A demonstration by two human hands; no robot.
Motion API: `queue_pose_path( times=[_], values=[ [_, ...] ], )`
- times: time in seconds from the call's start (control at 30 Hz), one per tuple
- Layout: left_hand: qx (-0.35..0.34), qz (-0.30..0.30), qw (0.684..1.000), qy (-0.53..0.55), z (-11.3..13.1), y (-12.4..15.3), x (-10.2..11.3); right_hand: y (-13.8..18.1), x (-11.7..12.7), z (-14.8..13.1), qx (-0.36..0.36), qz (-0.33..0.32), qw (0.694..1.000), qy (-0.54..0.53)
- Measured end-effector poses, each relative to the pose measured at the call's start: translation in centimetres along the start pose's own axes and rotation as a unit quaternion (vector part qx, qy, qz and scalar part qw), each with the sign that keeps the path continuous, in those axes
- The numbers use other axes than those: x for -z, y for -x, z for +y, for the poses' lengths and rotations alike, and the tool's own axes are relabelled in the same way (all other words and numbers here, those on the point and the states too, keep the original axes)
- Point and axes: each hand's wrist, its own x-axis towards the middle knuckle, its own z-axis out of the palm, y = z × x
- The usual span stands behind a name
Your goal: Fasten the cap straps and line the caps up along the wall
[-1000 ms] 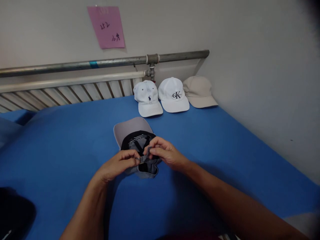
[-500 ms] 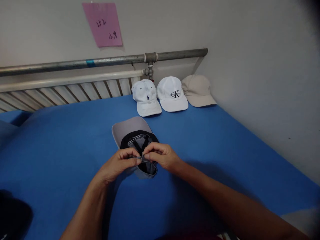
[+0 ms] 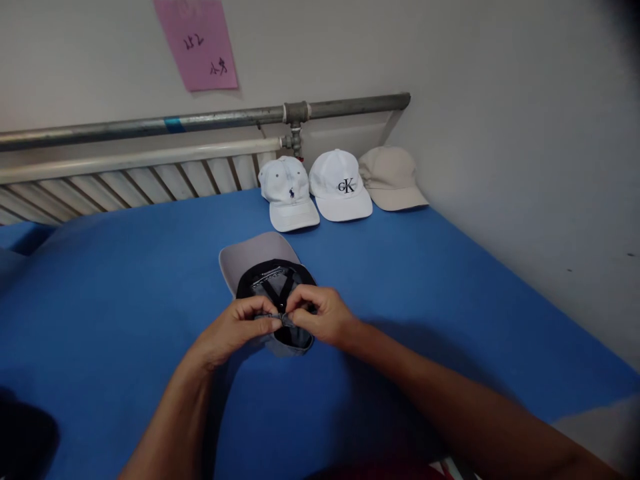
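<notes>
A grey cap lies upside down on the blue surface, brim pointing away from me, its black lining showing. My left hand and my right hand meet at the cap's rear edge. Both pinch the grey back strap and its small buckle between fingertips. The strap is mostly hidden by my fingers.
Three caps sit in a row at the far edge: a white cap with a small logo, a white lettered cap and a beige cap. Behind them run a metal pipe and slatted rail. A pink note hangs on the wall.
My two hands have drawn closer together on the strap, the right hand sliding left toward the buckle. The cap has stayed in place.
</notes>
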Motion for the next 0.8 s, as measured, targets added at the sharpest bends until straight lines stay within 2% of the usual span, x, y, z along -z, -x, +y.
queue_pose_path(
  times=[0.17,0.37,0.57,0.8],
  values=[
    [0.000,-0.001,1.000,-0.026,0.1,0.0,-0.1,-0.3,0.4,0.0,-0.065,-0.042,0.996,-0.043],
    [0.005,-0.013,0.999,-0.053,0.0,0.2,0.0,-0.4,1.0,-0.3,-0.089,-0.107,0.989,-0.059],
    [0.006,-0.029,0.997,-0.076,-0.1,-0.1,0.0,-0.5,1.1,-0.6,-0.105,-0.123,0.979,-0.124],
    [0.025,-0.061,0.991,-0.118,0.3,0.0,-0.4,-1.1,1.3,-0.6,-0.142,-0.190,0.963,-0.129]
  ],
)
